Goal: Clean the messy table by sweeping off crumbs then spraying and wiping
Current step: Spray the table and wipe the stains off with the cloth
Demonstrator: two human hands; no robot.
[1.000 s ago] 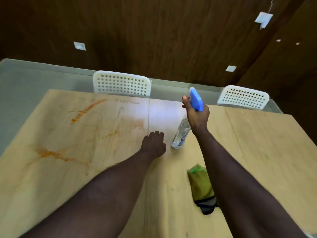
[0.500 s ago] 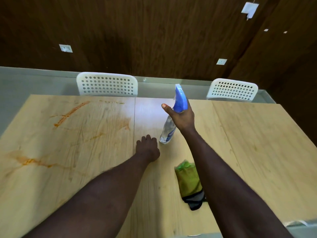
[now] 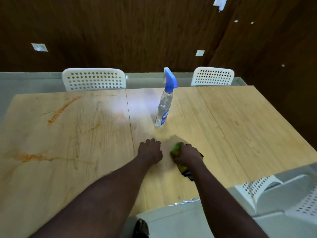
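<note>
my right hand (image 3: 187,155) grips the green cloth (image 3: 176,149) by the table's (image 3: 231,134) near edge, my left hand (image 3: 150,150) fisted empty just beside, orange stains (image 3: 32,158) well toward the left edge.

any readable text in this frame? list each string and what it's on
Blue label on the spray bottle: white lettering, too blurred to read.
Wall plates: too small to show any marking.
Cloth, table, chairs: no text visible.
Nothing can be quoted.
</note>
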